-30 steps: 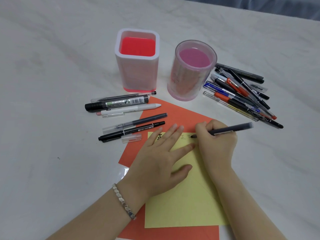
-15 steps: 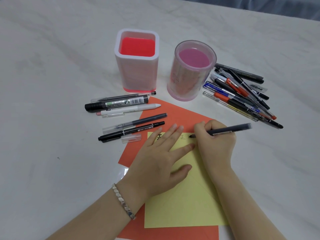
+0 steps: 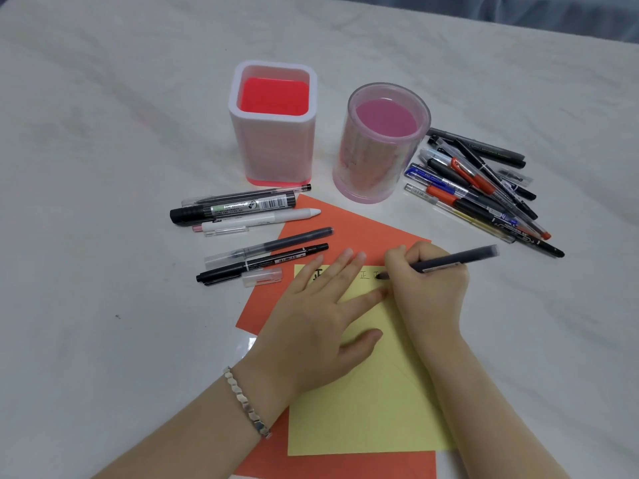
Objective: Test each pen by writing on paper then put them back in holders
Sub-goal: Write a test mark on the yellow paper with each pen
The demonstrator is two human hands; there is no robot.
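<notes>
On the yellow paper, the left hand is lying flat with straight, spread fingers, pressing the sheet so that it is not sliding, while the right hand is gripping a dark pen in curled fingers and touching its tip to the top of the sheet. Behind, the square holder and the round holder are standing empty, so no pen is going back yet, I am judging

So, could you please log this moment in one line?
right hand: writing, dark pen | left hand: pressing yellow paper | holders: empty
</notes>
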